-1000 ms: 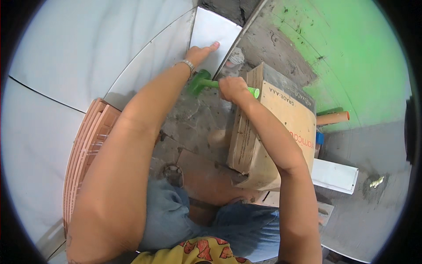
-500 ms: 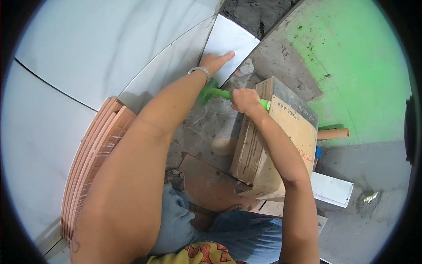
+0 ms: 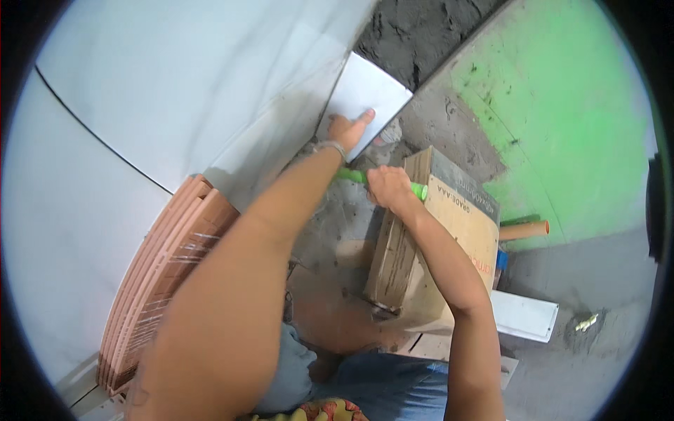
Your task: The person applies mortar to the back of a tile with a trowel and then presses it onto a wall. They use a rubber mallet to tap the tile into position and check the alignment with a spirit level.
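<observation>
My left hand [image 3: 349,130] lies on a narrow white tile [image 3: 365,88], thumb and fingers spread over its near end. Along its left side, the tile meets a large pale wall surface. Closed around the green handle [image 3: 352,175] of a mallet is my right hand [image 3: 392,188], just right of my left wrist. The handle's butt shows past the right hand, over the corner of a cardboard box [image 3: 449,259]. My left forearm hides the mallet's head.
Reddish tiles [image 3: 165,274] lean in a stack against the wall at left. Wet dark mortar [image 3: 428,35] lies beyond the white tile. On the right are a green-painted wall [image 3: 562,119], an orange pipe [image 3: 525,230] and a white strip [image 3: 525,316].
The view has shifted, so the tile and box sit lower in it. The mallet's head, visible before beside my left wrist, is now behind my left forearm. Both hands keep their places.
</observation>
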`<state>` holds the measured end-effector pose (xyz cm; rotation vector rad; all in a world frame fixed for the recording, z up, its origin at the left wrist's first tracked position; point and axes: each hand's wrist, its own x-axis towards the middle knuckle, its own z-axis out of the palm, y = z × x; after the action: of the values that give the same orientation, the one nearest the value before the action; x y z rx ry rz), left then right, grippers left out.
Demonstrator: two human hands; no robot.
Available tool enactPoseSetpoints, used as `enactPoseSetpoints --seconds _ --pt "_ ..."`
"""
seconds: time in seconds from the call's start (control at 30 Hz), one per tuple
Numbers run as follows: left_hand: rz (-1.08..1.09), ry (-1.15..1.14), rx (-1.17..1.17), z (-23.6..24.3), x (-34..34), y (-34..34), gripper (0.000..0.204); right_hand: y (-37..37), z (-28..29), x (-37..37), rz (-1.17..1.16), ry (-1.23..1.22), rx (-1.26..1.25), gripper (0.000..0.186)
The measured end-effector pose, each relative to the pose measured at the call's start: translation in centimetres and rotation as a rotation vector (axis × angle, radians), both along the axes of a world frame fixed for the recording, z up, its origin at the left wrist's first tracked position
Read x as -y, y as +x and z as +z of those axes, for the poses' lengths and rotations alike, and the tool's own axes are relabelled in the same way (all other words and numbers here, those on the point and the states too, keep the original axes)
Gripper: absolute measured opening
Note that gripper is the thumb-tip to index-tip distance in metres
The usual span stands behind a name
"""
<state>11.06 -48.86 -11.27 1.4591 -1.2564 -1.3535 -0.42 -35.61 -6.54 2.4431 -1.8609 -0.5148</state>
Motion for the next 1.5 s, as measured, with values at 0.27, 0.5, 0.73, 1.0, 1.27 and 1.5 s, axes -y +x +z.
enactPoseSetpoints --seconds 0.27,0.5,0.73,1.0,1.27,1.5 --pt "0.369 -0.104 -0.246 -0.6 -2.3 -5.1 0.114 0.6 0.5 1.3 -0.041 0.135 -0.100 0.028" --pt "0.282 -0.083 -0.225 -0.5 -2.3 -4.4 0.116 -0.6 -0.2 1.2 -0.031 0.090 -0.046 0.028" --pt "-0.013 -0.084 -0.250 -0.1 1.2 1.9 0.091 0.7 1.8 0.9 -0.013 0.185 -0.060 0.029" --pt "0.084 -0.060 -0.057 -0.3 1.2 1.8 0.087 -0.2 3.0 1.3 -0.014 0.129 -0.088 0.030" --pt "0.167 -0.138 0.019 -0.9 1.1 0.9 0.074 1.6 2.1 1.3 0.020 0.138 -0.120 0.029" --pt "0.238 -0.125 -0.042 -0.4 0.2 1.2 0.091 3.0 2.5 2.5 0.006 0.187 -0.143 0.030"
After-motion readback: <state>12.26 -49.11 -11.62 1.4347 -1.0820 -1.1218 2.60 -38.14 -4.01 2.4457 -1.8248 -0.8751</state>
